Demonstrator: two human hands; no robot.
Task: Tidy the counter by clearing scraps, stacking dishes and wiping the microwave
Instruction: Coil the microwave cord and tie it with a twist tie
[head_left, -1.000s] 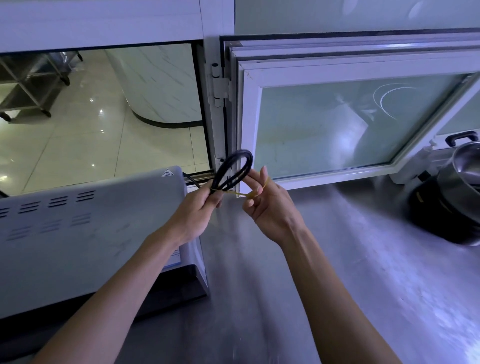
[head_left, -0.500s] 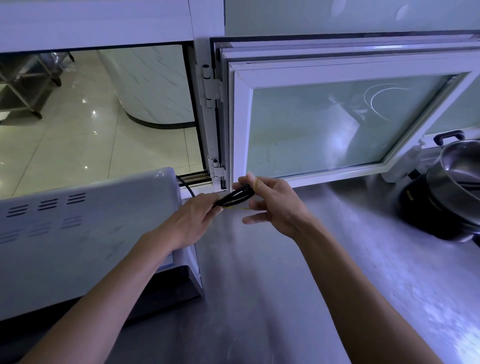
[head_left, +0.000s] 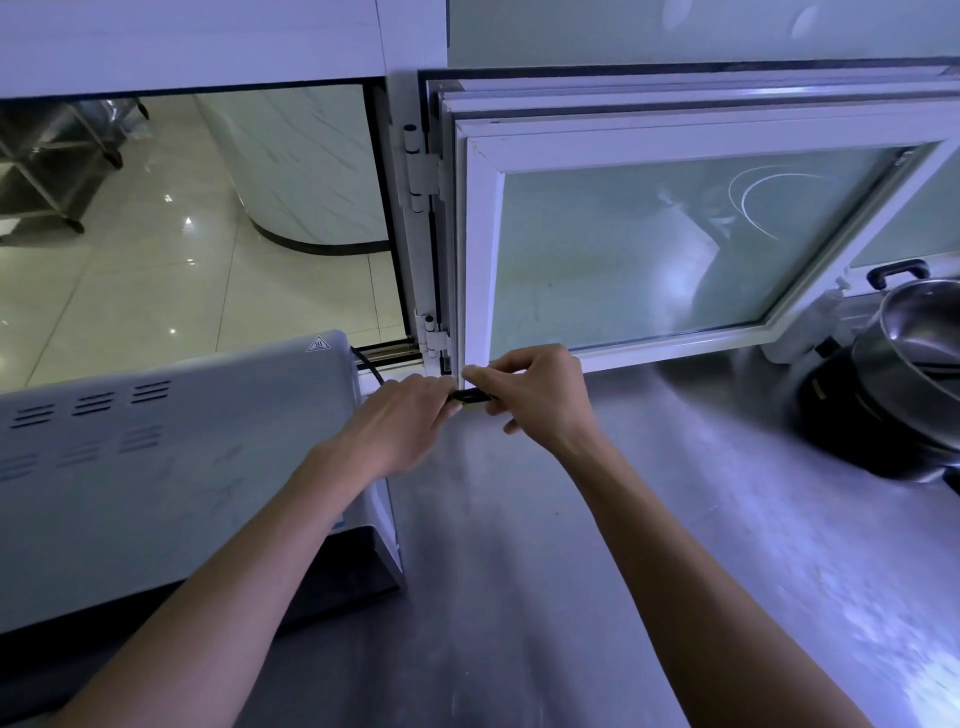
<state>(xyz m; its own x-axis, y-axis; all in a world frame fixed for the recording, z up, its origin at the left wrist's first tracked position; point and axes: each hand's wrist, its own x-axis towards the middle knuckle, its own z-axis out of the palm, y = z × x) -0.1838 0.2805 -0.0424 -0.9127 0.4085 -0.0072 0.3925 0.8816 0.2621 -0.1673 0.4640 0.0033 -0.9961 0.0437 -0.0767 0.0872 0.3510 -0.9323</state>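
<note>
The step in hand looks like bundling the microwave's power cord (head_left: 470, 397), a side job within tidying the counter (head_left: 571, 545). The left hand (head_left: 400, 421) grips one end of the folded black cord and the right hand (head_left: 535, 395) pinches the other end, fingers curled round it, just beside the back corner of the microwave (head_left: 171, 457) and below the open window's frame (head_left: 480, 249). The next move probably calls for securing the loops and laying the bundle behind the appliance. Most of the cord is hidden inside the fingers; a pale yellowish sliver beneath it may be a tie, but it is too small to tell. A steel pot (head_left: 914, 332) is cut off at the right edge.
</note>
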